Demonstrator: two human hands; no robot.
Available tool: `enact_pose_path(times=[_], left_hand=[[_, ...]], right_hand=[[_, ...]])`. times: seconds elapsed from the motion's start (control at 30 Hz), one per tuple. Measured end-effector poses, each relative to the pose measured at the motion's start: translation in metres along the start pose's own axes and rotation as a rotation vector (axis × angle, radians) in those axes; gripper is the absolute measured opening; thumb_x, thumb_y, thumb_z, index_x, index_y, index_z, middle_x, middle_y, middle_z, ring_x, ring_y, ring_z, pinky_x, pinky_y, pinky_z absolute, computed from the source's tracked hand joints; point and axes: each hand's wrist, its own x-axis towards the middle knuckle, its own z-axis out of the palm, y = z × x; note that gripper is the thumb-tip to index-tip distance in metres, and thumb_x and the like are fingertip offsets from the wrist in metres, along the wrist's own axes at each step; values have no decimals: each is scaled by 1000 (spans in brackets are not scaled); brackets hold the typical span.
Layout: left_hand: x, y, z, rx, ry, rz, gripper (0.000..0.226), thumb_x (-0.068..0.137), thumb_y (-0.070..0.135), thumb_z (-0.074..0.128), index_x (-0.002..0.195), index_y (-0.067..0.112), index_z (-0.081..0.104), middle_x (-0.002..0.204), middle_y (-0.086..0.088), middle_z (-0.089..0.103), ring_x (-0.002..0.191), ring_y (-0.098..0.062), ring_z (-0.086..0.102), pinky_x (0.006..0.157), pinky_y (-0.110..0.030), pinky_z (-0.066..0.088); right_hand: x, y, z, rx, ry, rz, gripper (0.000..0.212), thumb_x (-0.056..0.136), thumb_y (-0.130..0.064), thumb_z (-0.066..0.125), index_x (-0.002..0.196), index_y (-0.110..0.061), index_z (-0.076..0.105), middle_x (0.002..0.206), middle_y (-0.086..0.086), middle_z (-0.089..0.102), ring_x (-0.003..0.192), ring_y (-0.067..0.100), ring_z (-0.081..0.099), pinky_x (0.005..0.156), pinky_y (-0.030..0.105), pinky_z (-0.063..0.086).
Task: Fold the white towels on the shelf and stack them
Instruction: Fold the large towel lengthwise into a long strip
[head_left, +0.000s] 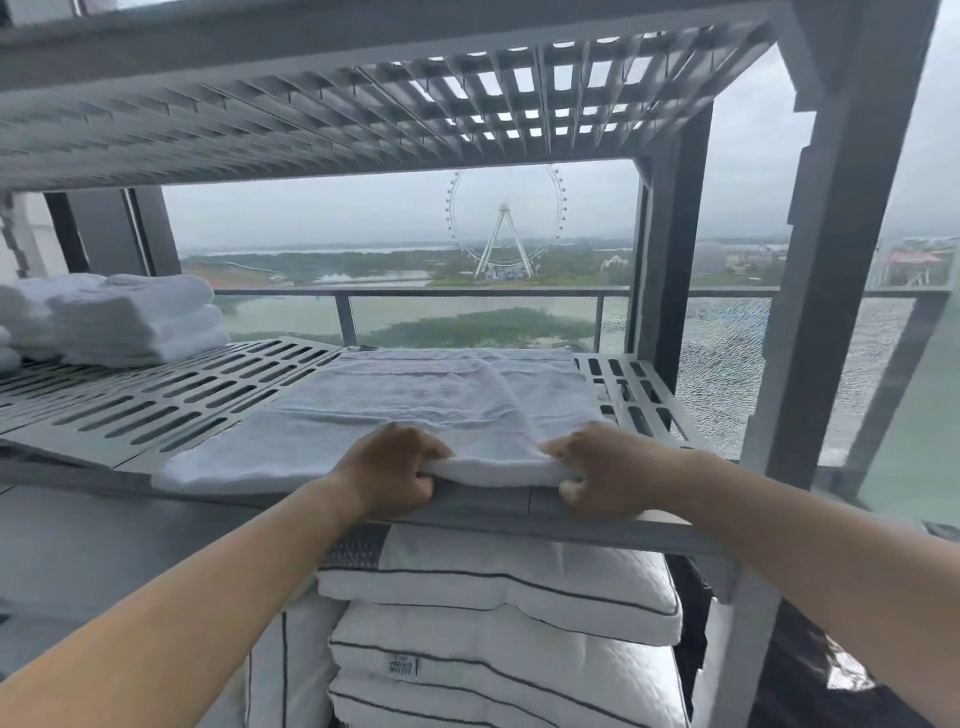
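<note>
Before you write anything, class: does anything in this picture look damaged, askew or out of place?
Yes. The glass pane beyond the right end of the shelf is shattered: a web of fine cracks covers it, while the neighbouring pane to its left looks clear.

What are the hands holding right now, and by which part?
The left hand and right hand both grip the white towel by its near edge, at the front of the shelf.
</note>
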Motion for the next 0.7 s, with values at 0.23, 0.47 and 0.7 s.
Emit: enact_pose_path(times=[0.23,0.47,0.7], left_hand=[[4,8,-3,-282,-66,-142,47,68,33,40,101,28,73,118,10,66,111,-6,56,99,-31,43],[33,1,7,-262,-165,-175,35,93,33,42,120,25,62,134,6,55,125,-14,46,103,-31,34],[94,-6,12,-204,-204,-127,33,100,31,31,96,12,57,117,-10,60,106,-24,52,97,-42,39]], right_hand=[[12,1,-14,194,30,50,37,93,-23,33,107,0,58,111,15,62,103,32,56,88,41,46],[48,6,-7,232,49,117,39,95,-18,35,129,-10,51,136,10,50,124,27,47,98,34,38],[112,30,5,212,73,230,43,91,-9,34,131,-9,48,139,12,46,127,29,43,104,36,38]])
